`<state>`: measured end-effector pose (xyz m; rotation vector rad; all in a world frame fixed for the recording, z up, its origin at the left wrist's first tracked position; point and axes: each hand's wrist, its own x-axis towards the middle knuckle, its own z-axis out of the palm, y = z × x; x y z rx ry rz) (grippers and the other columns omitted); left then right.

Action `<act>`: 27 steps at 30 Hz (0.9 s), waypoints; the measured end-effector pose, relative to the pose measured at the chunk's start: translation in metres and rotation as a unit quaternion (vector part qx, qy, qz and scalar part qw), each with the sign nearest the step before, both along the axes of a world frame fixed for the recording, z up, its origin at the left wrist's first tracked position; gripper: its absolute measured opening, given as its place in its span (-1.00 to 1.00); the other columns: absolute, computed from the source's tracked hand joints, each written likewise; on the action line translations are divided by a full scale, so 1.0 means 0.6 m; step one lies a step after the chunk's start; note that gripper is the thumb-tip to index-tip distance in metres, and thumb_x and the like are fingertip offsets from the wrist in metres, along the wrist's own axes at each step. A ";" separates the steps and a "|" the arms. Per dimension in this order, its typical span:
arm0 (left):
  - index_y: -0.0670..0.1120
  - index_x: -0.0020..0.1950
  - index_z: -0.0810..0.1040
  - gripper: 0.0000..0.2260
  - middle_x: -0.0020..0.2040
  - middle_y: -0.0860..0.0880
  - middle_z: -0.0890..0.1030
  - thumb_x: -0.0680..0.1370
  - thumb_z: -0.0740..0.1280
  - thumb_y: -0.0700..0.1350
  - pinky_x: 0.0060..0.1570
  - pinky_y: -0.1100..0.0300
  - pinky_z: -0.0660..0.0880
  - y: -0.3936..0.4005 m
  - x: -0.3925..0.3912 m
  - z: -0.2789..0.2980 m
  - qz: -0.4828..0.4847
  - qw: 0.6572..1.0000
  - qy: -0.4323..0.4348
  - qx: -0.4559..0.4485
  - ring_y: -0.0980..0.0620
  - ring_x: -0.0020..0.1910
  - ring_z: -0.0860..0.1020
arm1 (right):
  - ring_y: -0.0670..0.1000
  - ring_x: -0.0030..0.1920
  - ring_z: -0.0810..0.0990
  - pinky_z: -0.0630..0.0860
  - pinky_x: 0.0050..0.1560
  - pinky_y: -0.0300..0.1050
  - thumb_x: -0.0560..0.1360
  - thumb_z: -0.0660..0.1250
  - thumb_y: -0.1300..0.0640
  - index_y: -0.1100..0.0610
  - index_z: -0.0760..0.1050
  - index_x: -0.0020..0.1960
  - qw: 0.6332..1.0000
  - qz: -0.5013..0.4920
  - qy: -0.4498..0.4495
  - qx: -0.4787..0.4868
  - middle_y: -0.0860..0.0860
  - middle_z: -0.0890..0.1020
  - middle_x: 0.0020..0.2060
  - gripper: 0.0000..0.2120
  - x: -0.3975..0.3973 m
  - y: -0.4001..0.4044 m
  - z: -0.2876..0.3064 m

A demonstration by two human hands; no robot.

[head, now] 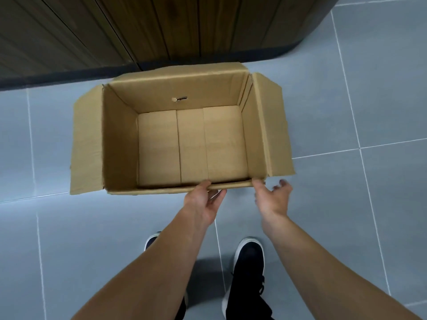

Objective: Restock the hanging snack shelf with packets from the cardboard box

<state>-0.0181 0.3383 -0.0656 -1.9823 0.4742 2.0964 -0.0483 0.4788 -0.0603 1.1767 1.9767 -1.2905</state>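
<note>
Grey tiled floor (381, 88) with pale grout lines; dark wooden panelling (161, 26) rises behind, above a black skirting (57, 78).

Matt cardboard box (120, 144), smooth, perhaps glazed floor tiles (381, 100)

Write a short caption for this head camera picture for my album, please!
Two hands, left hand gripping and right hand touching, at the near edge of an empty cardboard box on grey floor tiles.
</note>
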 end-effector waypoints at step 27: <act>-0.15 0.10 0.51 -0.90 0.27 -0.18 0.54 0.61 0.27 -0.19 0.04 -0.09 0.59 -0.282 -0.019 -0.017 -0.010 0.995 0.087 -0.037 -0.23 0.10 0.63 | 0.16 0.11 0.62 0.50 0.32 0.05 0.57 0.24 -0.24 0.21 0.40 0.33 0.923 -0.264 -0.050 -0.275 0.14 0.55 0.23 -0.43 -0.135 -0.203 -0.041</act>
